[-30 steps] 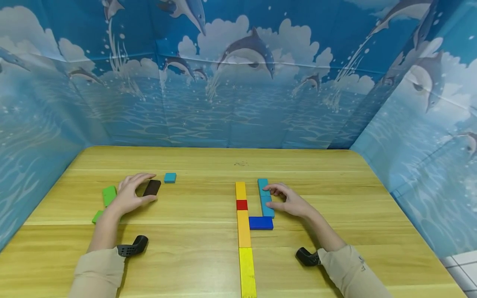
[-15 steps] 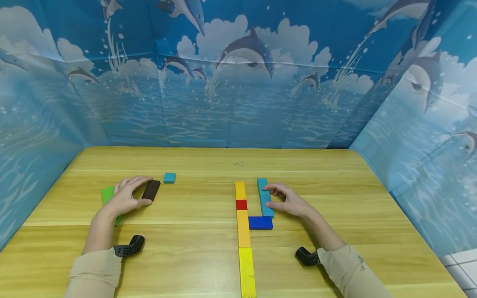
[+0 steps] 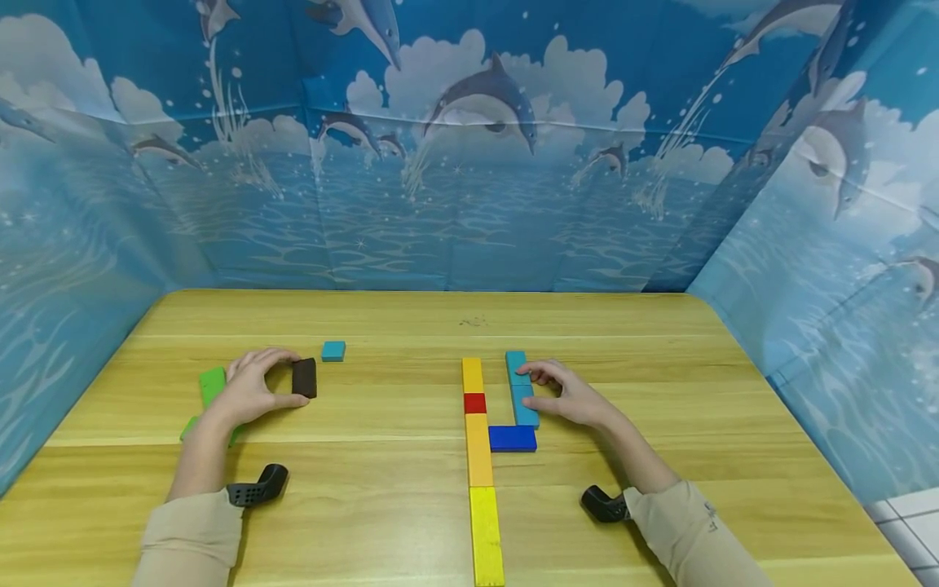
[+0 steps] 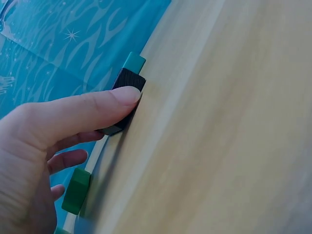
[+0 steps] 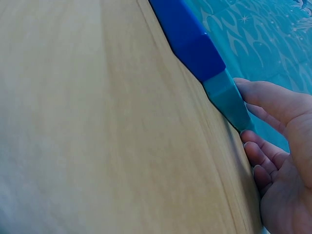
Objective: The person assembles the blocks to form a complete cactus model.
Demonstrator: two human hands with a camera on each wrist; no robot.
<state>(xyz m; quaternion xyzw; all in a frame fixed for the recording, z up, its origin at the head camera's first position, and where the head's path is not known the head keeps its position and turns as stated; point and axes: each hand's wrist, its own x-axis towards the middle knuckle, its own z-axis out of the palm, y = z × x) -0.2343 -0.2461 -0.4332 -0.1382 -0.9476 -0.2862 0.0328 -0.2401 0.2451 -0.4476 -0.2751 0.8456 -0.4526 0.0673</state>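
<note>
My left hand (image 3: 254,387) pinches a dark brown block (image 3: 305,379) between thumb and fingertips at the left of the table. In the left wrist view the thumb lies across this dark block (image 4: 129,79). My right hand (image 3: 570,397) rests its thumb and fingertips on two light blue blocks (image 3: 519,393) lying end to end. A dark blue block (image 3: 513,439) lies crosswise at their near end, reaching to a straight column of orange (image 3: 480,452), red (image 3: 475,403) and yellow (image 3: 486,534) blocks. In the right wrist view the thumb touches a light blue block (image 5: 229,100).
A small light blue block (image 3: 333,351) lies beyond the dark brown one. Green blocks (image 3: 213,383) sit beside and partly under my left forearm. A dolphin-print curtain (image 3: 440,204) stands behind the wooden table (image 3: 367,505). Each wrist carries a black device (image 3: 258,487).
The dark brown block has turned from slanted to nearly straight and shifted slightly right, now with my left thumb and fingers on it. My right hand has stayed in place.
</note>
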